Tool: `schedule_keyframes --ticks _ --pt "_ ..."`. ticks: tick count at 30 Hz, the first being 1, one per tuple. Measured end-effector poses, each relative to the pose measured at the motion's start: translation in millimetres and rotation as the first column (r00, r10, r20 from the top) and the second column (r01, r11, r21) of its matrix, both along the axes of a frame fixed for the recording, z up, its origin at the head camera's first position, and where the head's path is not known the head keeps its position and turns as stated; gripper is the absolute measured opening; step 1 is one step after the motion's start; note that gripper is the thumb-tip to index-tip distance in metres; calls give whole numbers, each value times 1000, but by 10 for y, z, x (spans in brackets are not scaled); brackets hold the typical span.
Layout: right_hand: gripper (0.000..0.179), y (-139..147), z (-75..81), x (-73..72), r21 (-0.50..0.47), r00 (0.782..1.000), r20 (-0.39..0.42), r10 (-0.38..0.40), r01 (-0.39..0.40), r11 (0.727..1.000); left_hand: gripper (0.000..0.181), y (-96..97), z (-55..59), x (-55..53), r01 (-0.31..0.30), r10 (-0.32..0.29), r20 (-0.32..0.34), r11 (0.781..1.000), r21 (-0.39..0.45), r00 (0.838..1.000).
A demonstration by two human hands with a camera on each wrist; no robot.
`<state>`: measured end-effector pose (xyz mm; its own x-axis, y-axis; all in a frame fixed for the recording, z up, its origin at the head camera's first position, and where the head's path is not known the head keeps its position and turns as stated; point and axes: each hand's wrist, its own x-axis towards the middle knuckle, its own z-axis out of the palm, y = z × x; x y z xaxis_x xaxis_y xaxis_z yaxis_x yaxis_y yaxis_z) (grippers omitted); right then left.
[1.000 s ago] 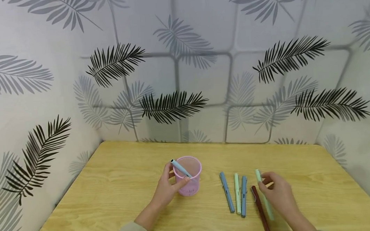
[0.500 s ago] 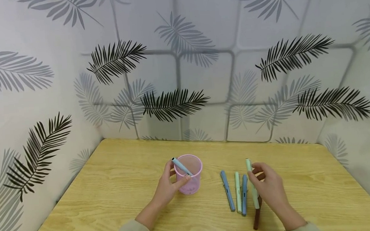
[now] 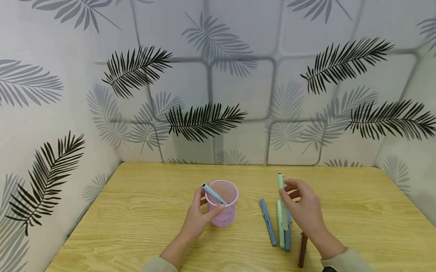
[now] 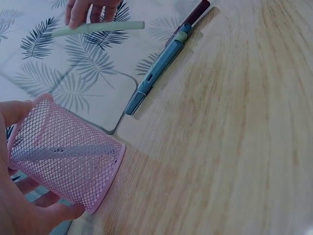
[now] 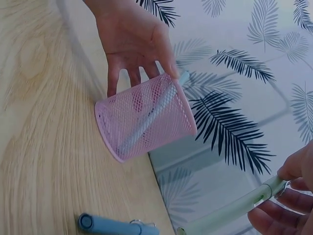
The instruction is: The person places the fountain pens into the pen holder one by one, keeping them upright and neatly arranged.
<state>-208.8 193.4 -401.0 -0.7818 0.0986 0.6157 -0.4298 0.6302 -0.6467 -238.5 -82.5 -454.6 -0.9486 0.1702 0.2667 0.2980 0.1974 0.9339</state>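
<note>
A pink mesh pen cup (image 3: 223,218) stands on the table with one light blue pen (image 3: 213,193) leaning inside it. My left hand (image 3: 195,220) curls round the cup's left side, thumb at the front; the left wrist view shows the mesh cup (image 4: 68,152) between fingers and thumb. My right hand (image 3: 306,205) pinches a pale green pen (image 3: 281,182) near its capped upper end, holding it nearly upright above the table. Below lie a second pale green pen (image 3: 280,231) and a blue pen (image 3: 288,239), partly hidden by the held one.
Another blue pen (image 3: 268,223) lies between the cup and the green pen. A dark red pen (image 3: 303,250) lies under the right wrist, its upper part hidden. The wooden table (image 3: 150,189) meets a leaf-patterned backdrop (image 3: 240,143) behind.
My right hand has lifted the pale green pen off the table and carried it left, past the dark red pen. My left hand stays on the cup.
</note>
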Motion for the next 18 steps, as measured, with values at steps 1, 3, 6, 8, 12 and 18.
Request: schedule_keyframes --ticks 1,3,6,8,12,18 --pt "22 -19 7 -7 -5 1000 0 6 -6 1000 73 -2 1 4 0 0 -2 1000 -1 1000" --pt "23 -58 20 -21 -23 1000 -2 20 -20 1000 72 -3 0 9 1 -1 -7 1000 1 1000" --pt "23 -115 32 -47 -59 999 -5 47 -47 997 70 -2 -8 7 0 0 -16 1000 1 1000" --pt "23 -156 43 -59 -85 997 -8 70 -71 994 69 0 -10 5 -4 4 -14 1000 2 1000" --pt "23 -256 98 -66 -132 995 -18 100 -102 986 70 3 -8 10 -13 13 0 1000 2 1000" --pt "23 -480 375 40 -152 989 -70 133 -142 978 72 -2 -1 7 -13 13 -1 1000 3 1000"
